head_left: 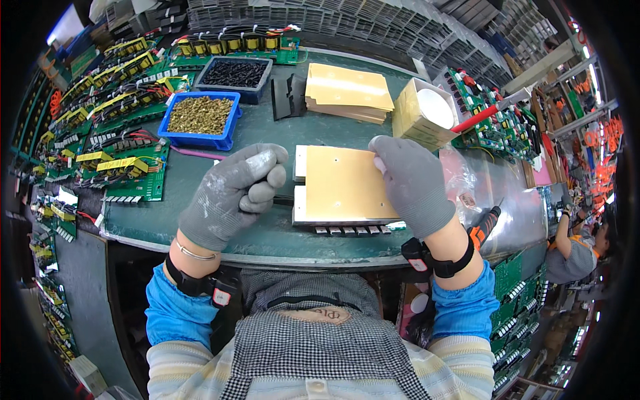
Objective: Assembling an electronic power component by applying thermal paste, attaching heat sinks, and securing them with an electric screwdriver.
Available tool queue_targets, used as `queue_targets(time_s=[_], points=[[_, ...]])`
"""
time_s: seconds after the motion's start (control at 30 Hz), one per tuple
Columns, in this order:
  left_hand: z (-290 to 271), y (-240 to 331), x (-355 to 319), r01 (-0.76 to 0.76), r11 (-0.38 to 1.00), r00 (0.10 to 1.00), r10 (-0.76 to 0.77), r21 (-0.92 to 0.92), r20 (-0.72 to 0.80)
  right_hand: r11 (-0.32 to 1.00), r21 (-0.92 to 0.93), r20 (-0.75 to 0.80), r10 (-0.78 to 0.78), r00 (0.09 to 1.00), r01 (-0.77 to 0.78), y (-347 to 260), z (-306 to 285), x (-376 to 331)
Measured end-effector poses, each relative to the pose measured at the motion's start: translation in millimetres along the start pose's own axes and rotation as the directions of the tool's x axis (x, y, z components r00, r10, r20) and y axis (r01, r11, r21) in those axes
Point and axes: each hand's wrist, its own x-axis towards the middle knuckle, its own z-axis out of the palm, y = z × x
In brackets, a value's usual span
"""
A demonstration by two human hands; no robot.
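Note:
A tan insulating sheet (341, 175) with small holes lies on a silvery metal part (300, 205), in front of me on the green work surface. White connectors of a circuit board show along its near edge. My left hand (240, 190), in a grey glove, is just left of the part, apart from it, fingers curled; whatever it holds is hidden. My right hand (412, 180), also gloved, is pinched over the sheet's right edge near a corner. I cannot make out what, if anything, is between its fingertips.
A blue bin of brass-coloured small parts (201, 117), a bin of black screws (233, 75) and a stack of tan sheets (350, 90) stand behind. A white roll in a box (433, 110), an orange-black screwdriver (483, 227) and circuit boards (127, 170) surround the surface. Another person (577, 250) works far right.

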Motion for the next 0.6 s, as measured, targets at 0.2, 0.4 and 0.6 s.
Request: queue_targets(time_s=[0.2,0.4,0.6], points=[[-2,-15,5,0.134,0.935,0.986,-0.094,-0.328,0.136,0.976,0.210,-0.149,-0.034,0.988,0.065,-4,-19,-4],[2,-20,4,0.161,0.933,0.982,-0.120,-0.321,0.145,0.888,0.425,-0.204,-0.099,0.974,0.179,-60,-33,9],[14,-20,-4,0.104,0.962,0.995,-0.100,-0.253,0.028,0.874,0.388,-0.267,-0.198,0.943,0.293,-85,-11,19]])
